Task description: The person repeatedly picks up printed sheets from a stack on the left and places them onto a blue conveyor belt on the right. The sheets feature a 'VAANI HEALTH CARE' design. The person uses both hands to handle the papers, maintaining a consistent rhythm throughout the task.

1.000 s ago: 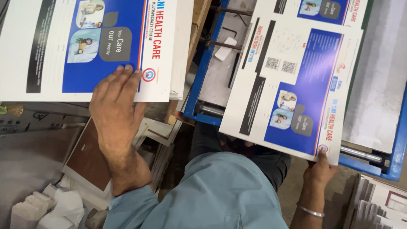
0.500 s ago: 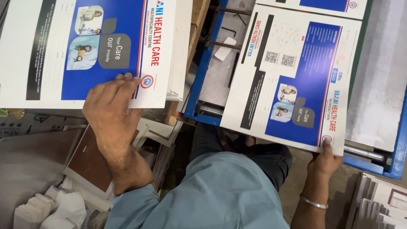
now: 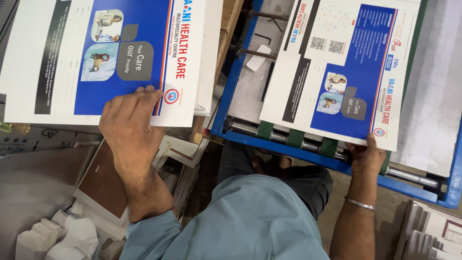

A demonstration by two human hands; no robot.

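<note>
Left hand [image 3: 129, 129] pressed flat, fingers spread, on the near edge of the printed stack [image 3: 103, 58] at left, pinning the top sheet; no closed grip there. Right hand [image 3: 366, 156], wrist extended forward, pinching the near corner of a single printed sheet [image 3: 344, 72], laid over the blue machine bed [image 3: 231, 82] above the roller bar [image 3: 288, 139].

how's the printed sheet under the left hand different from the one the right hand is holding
The left sheet tops a thick stack of sheets; the right sheet lies singly on the blue machine, above its roller.
The left hand presses flat on the left sheet's near edge; the right hand grips the right sheet's near corner.
The left sheet looks larger in view; the right sheet is tilted.
Both carry the same blue and white print.
</note>
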